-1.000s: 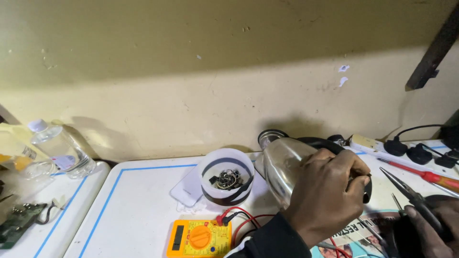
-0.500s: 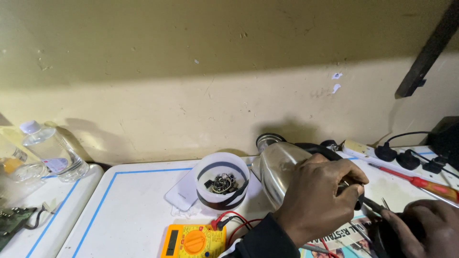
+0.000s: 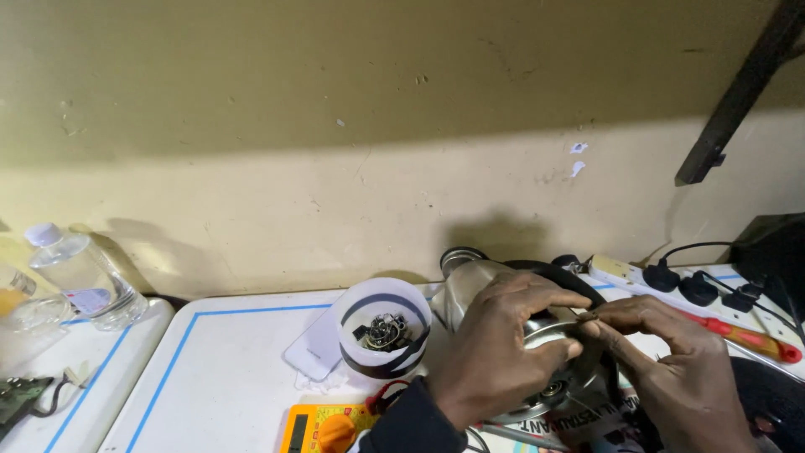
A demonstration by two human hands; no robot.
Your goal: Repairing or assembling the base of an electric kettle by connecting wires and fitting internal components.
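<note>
Metal housing (image 3: 486, 289) under left hand (image 3: 499, 348), right hand (image 3: 671, 361) pinching alongside

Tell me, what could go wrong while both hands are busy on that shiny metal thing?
1. The left hand and right hand pinch something small at the shiny metal appliance; it might slip and drop among the clutter.
2. The white cup of small metal parts stands close beside the left arm; a nudge could tip it.
3. The red screwdriver lies near the right wrist and could be knocked away.
</note>
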